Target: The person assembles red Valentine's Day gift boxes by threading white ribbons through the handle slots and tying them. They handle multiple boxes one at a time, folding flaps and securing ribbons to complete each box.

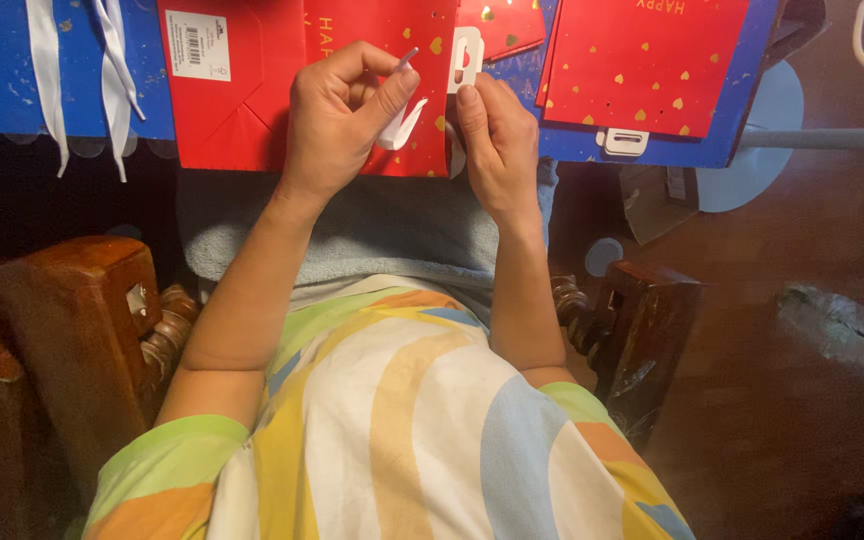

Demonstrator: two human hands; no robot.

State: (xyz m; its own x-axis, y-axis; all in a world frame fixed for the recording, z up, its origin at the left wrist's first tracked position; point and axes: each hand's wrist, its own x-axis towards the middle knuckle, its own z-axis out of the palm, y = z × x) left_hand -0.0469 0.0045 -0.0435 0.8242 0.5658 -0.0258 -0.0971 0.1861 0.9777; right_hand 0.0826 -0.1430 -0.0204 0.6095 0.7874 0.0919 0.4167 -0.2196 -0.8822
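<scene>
A flattened red paper gift bag [252, 90] with gold hearts lies on the blue work surface [2, 80] straight ahead. My left hand [337, 120] rests on the bag and pinches a white ribbon end [399, 125] between thumb and fingers, its stiff tip sticking up. My right hand [495, 140] is beside it, thumb pressed on the bag's edge just below a white plastic hanger tab [465, 58]. The two hands nearly touch over the bag's right side.
A second red bag [642, 60] lies to the right, on a blue one with a white tab [624, 141]. White ribbons [112, 80] hang at the left. Carved wooden chair arms [82, 320] flank my lap. A grey towel [382, 230] lies under my forearms.
</scene>
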